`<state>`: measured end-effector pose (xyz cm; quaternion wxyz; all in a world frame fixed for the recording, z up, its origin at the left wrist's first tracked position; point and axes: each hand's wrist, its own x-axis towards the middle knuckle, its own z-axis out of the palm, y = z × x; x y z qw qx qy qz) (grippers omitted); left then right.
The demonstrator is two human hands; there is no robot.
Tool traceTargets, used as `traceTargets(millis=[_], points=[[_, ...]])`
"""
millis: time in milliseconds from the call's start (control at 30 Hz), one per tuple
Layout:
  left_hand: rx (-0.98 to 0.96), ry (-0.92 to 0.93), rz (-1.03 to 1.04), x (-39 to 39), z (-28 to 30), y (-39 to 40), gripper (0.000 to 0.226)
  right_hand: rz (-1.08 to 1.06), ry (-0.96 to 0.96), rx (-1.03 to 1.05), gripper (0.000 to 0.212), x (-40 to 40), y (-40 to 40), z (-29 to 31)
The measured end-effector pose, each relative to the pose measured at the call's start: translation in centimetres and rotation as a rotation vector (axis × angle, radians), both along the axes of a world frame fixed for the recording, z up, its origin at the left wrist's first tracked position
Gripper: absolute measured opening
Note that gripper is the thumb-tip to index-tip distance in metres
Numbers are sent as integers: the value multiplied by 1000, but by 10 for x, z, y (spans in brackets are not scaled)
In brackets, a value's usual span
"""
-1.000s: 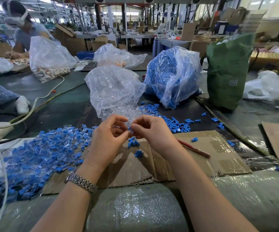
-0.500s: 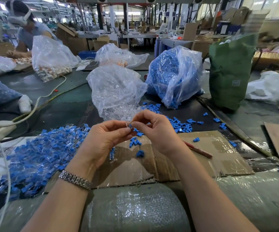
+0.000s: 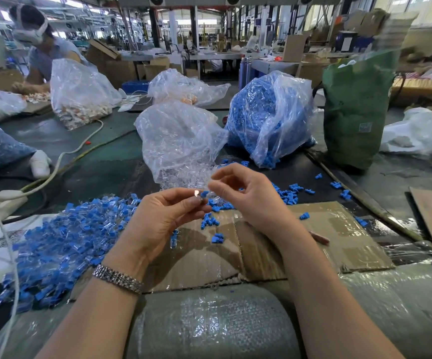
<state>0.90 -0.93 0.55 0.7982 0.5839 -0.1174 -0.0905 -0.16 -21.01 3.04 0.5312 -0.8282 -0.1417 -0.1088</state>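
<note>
While left hand (image 3: 163, 218) pinches a blue plug (image 3: 204, 194) mid-frame, right hand (image 3: 246, 198) curls its fingers beside it, grip unclear. Big pile (image 3: 62, 239) looks done lower left. Bag (image 3: 269, 117) right of centre looks full, so lots left.

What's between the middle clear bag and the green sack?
In the head view, a plastic bag packed with blue parts stands between the clear bag and the green sack.

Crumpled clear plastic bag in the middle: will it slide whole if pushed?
Probably not: the crumpled clear plastic bag looks thin and floppy, so it would likely buckle. Small transparent pieces already spill from it; more may scatter.
</note>
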Motion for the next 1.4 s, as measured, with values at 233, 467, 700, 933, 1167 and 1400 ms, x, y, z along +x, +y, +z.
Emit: traceTargets(millis=[233, 467, 700, 933, 1167, 1400], points=[[-37, -8, 17, 3, -2, -1, 21, -443, 452, -1013, 59, -6, -27, 2], [-55, 14, 54, 4, -3, 1, 18, -399, 426, -933, 33, -9, -26, -4], [-141, 66, 120, 8, -3, 2, 24, -9, 495, -296, 15, -15, -17, 22], [-124, 41, 146, 10, -5, 2, 23, 231, 589, -164, 13, -19, 7, 30], [3, -33, 150, 10, -8, 1, 27, 229, 565, -198, 20, -19, 12, 29], [107, -126, 155, 6, -6, 0, 24, 148, 484, -181, 51, -22, 20, 19]])
